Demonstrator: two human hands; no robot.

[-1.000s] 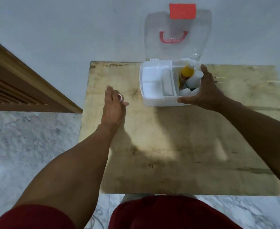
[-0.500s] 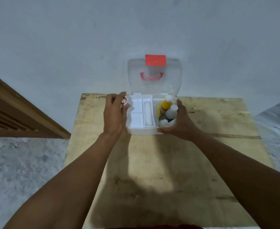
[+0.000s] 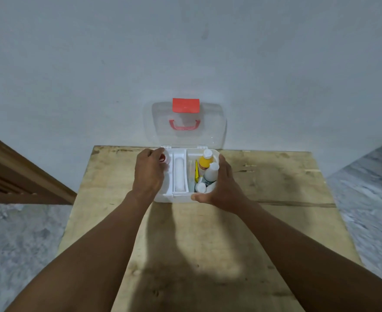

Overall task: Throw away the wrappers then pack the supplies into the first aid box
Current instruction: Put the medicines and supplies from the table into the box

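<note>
The white first aid box (image 3: pixel 178 197) stands open at the far edge of a wooden table (image 3: pixel 208 244), its clear lid (image 3: pixel 210 136) with a red latch and red handle leaning up against the wall. My left hand (image 3: pixel 148 174) hovers over the box's left compartment, fingers closed on a small white roll with a red core (image 3: pixel 163 158). My right hand (image 3: pixel 221 188) grips the box's front right corner. Inside on the right are a yellow bottle (image 3: pixel 204 163) and white bottles (image 3: pixel 211 173). A white roll (image 3: pixel 179 174) lies in the middle compartment.
A grey wall rises just behind the table. A wooden frame (image 3: pixel 16 176) runs along the left. Marble floor (image 3: pixel 16 244) shows on both sides of the table.
My left hand has carried the small roll from the table's left part to over the box's left compartment. My right hand has stayed on the box. The camera view has tilted upward.
</note>
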